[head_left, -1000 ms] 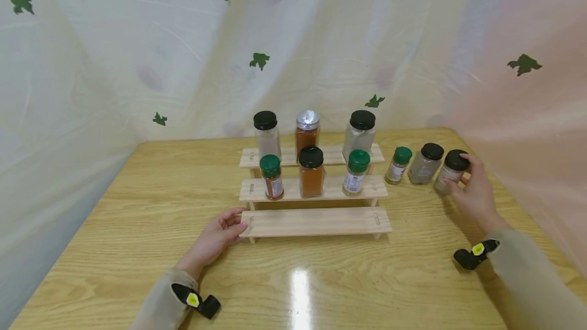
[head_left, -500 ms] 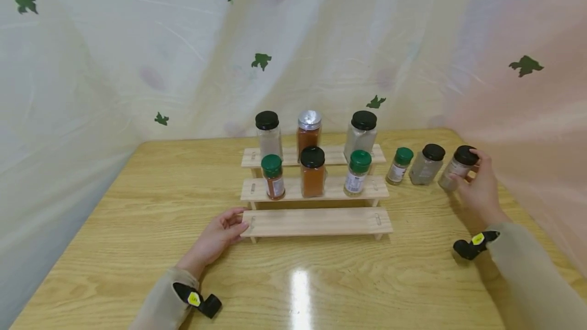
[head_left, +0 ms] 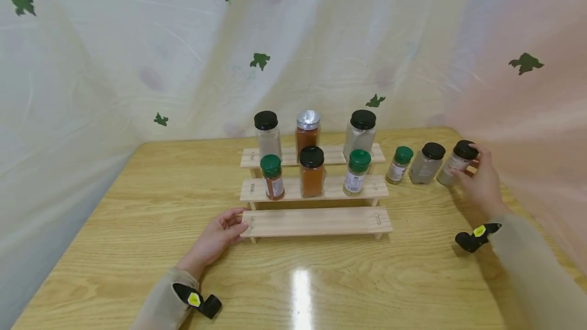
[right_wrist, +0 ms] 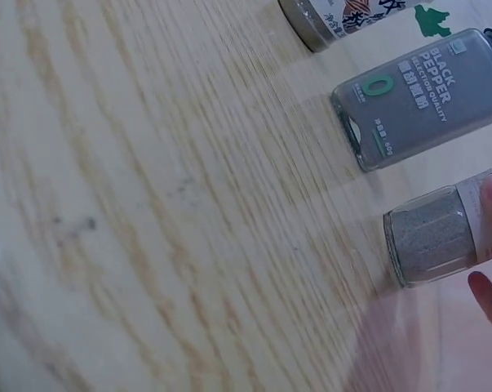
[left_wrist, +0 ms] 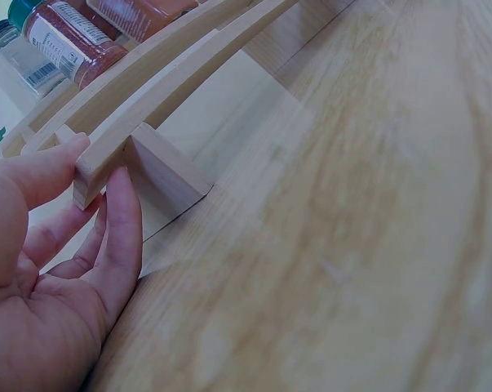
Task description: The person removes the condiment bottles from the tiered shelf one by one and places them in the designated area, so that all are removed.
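Note:
My left hand pinches the left end of the lowest shelf of a three-step wooden spice rack. In the left wrist view the thumb lies on top of the board and fingers reach beneath it. At the far right of the table, my right hand grips a black-lidded spice jar of greyish powder, thumb on its label. The jar leans a little to the right. Beside it stand a black pepper jar and a small green-lidded jar, both untouched.
On the rack's middle step are a red spice jar, an orange spice jar and a green-lidded jar. Three taller jars, one a silver-lidded jar, occupy the top step. A patterned curtain hangs behind the table.
My right hand has shifted slightly right and toward the back with the spice jar. The left hand stays on the rack, and the other jars have not moved.

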A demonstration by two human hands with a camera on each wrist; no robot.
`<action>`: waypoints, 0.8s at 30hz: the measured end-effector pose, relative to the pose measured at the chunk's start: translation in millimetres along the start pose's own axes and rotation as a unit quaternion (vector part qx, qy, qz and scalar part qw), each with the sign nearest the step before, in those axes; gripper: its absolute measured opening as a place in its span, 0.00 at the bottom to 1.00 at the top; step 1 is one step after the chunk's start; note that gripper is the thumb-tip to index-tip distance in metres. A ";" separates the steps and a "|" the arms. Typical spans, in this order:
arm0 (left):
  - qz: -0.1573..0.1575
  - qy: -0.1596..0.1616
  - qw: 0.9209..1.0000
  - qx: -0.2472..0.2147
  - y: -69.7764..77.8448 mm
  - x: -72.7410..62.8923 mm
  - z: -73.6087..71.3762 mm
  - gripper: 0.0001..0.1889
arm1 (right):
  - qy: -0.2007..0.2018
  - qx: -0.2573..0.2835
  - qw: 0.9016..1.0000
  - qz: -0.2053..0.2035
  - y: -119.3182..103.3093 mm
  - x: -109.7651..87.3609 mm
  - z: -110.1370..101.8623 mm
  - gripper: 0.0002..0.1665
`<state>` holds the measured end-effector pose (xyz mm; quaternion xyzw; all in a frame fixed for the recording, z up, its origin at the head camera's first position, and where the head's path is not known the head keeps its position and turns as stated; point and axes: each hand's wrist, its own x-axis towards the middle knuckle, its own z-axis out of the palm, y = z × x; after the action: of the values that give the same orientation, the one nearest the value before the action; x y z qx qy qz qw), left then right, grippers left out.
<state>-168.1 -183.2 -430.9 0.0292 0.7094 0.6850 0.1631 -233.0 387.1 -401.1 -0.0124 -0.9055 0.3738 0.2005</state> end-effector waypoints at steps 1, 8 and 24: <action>0.000 0.001 1.000 -0.001 0.2 -0.3 0.1 0.29 | -0.003 -0.004 1.000 -0.003 0.5 0.9 -0.5 0.45; -0.004 0.000 1.000 0.003 1.5 -0.8 1.3 0.29 | -0.019 -0.016 1.000 -0.011 1.7 5.0 -4.9 0.43; -0.001 -0.001 1.000 -0.002 3.1 -1.1 0.5 0.28 | -0.021 -0.042 0.999 0.001 -5.4 8.0 -12.7 0.40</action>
<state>-167.5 -182.8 -427.7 0.0292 0.7079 0.6864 0.1643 -234.9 393.1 -386.4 -0.0138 -0.9246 0.3353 0.1801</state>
